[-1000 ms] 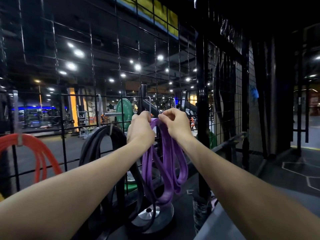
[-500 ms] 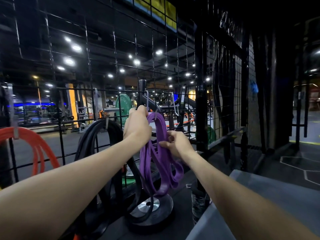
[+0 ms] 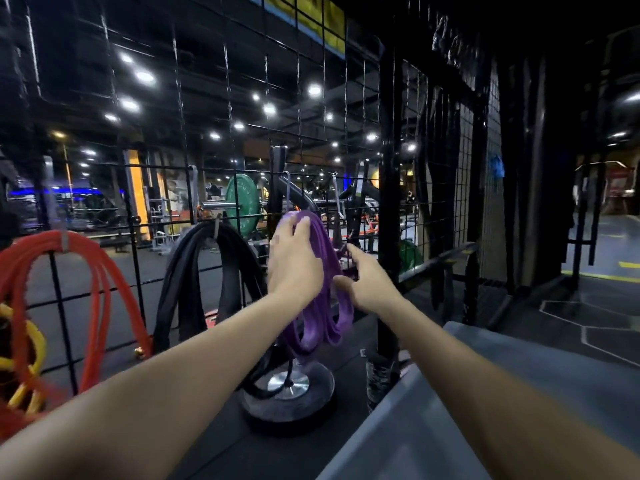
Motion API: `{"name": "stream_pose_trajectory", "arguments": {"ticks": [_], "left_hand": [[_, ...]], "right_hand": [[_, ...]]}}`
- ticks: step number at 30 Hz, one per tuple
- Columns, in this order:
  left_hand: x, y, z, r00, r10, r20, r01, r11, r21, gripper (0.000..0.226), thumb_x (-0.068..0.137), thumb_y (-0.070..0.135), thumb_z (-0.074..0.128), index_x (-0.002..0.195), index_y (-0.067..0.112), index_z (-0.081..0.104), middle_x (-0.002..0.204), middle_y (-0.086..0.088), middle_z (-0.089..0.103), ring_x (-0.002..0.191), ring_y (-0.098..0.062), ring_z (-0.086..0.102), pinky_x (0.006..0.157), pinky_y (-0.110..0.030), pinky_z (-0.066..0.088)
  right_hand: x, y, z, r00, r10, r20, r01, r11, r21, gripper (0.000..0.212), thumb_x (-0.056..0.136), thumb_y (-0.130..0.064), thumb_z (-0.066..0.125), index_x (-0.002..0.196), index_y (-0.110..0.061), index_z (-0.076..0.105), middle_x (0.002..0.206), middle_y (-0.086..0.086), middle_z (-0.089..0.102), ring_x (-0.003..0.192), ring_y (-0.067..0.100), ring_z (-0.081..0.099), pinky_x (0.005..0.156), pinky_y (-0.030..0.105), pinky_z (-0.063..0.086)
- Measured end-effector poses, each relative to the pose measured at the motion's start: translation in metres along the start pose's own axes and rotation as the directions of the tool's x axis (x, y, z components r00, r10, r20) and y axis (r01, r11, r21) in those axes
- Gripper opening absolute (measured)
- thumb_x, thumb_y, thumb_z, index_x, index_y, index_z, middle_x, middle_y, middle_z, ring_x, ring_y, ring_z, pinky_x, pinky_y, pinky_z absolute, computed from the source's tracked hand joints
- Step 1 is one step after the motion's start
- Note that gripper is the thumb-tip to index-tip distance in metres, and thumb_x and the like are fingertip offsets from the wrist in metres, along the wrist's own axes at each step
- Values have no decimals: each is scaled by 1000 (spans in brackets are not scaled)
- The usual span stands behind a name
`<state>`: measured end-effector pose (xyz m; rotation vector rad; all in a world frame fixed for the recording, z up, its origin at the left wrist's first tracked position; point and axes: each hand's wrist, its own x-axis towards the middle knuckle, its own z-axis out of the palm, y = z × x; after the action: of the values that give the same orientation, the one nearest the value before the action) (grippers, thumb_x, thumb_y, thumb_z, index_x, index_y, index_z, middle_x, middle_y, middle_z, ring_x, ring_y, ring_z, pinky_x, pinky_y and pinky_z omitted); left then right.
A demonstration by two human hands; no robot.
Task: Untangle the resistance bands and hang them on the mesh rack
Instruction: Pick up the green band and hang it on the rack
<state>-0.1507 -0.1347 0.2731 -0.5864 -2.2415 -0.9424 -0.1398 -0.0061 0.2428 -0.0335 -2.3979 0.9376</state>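
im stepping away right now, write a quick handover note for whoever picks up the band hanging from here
Left hand: fingers laid over the top of the purple bands, where they loop over a hook on the mesh rack.
Right hand: open, fingers extended at the right side of the purple loops, not gripping.
Done: the orange bands and the black bands hang from their own hooks to the left. The purple bundle looks draped on its hook and hangs free.
Left: check the purple loops sit securely and are not twisted. A yellow band at far left looks tangled with the orange ones; sort it.
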Motion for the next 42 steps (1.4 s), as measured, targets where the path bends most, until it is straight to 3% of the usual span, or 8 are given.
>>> {"name": "stream_pose_trajectory", "arguments": {"ticks": [2,7,13,20,25,33,38,42], "left_hand": [[-19,8,9,998,49,29,-48,999,-25,64,84,6,58,142,16,34,149,0,26,136,-21,26,112,-32,25],[-78,39,58,963,169,209,-133,975,-176,50,84,14,60,132,14,44,135,-2,40,120,-22,45,98,-33,40],[-151,93,148,869,159,469,-42,967,-251,37,86,17,58,122,16,51,125,-7,45,106,-26,55,87,-41,48],[-226,144,257,743,147,653,91,944,-316,33,85,16,62,117,14,55,122,-7,49,109,-26,56,94,-34,44],[-254,153,324,718,108,687,167,932,-321,34,84,14,63,117,8,56,122,-13,50,107,-28,55,95,-33,42],[-216,146,391,871,-56,487,226,928,-296,55,87,40,57,127,6,41,129,-14,41,118,-33,44,97,-42,38],[-186,134,430,759,-189,623,338,932,-129,73,79,58,60,124,2,43,129,-17,48,120,-35,45,98,-41,40],[-176,121,443,708,-186,682,348,932,-107,56,76,51,68,102,2,59,104,-14,64,98,-32,60,77,-35,48]], "right_hand": [[-20,8,-14,998,-10,-56,9,1000,-5,58,87,-18,63,139,-11,37,129,8,46,124,26,46,108,34,34],[-93,61,-58,984,88,-155,-120,971,-206,50,91,-25,58,137,-15,40,134,12,42,122,29,43,102,38,38],[-182,155,-113,918,341,-201,-388,874,-292,46,91,-23,58,133,-10,43,133,14,40,111,35,50,92,39,42],[-257,253,-162,794,543,-273,-608,727,-320,44,88,-22,61,129,-9,49,126,16,47,114,34,50,93,38,43],[-280,310,-174,746,614,-256,-664,667,-338,39,88,-21,61,124,-8,54,119,19,52,110,37,53,90,35,43],[-266,369,-158,773,604,-194,-610,623,-489,46,92,-24,54,135,-13,44,133,11,43,120,35,39,99,34,34],[-257,395,-151,784,601,-155,-572,604,-554,44,92,-27,54,133,-15,45,131,9,42,119,34,37,98,38,39],[-251,404,-146,785,603,-142,-559,591,-582,45,92,-28,53,135,-19,44,132,7,41,121,32,36,98,39,40]]}}
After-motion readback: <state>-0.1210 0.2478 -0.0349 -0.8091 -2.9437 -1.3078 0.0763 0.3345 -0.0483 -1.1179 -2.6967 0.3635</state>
